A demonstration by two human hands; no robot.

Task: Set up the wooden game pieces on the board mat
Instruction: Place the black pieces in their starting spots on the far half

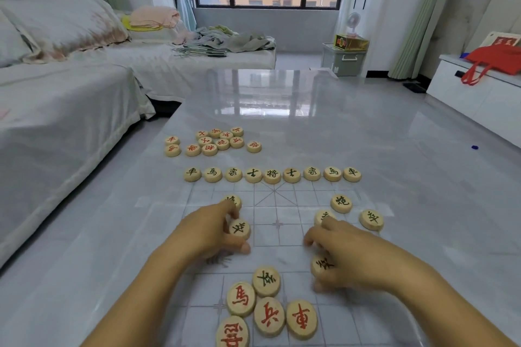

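Nearest, red-lettered round wooden discs [269,315] sit loose on the translucent gridded board mat [282,236], left hand [208,231] pinching a black-lettered soldier disc [239,228], right hand [346,251] curled over another [321,265], and either wrist could knock them askew

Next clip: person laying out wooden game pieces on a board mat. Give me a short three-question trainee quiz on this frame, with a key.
1. True or false: the far row of black-marked pieces along the mat's far edge holds nine pieces.
2. Where is the cluster of red-marked pieces lying? A) on the mat's grid, B) on the table beyond the black row, to the left, C) in the right hand.
3. Fill in: the left hand grips a piece marked in ____ ink.

Key
1. True.
2. B; a second, smaller group of mostly red pieces lies near the camera.
3. Black. The right hand also covers black pieces on the board mat.
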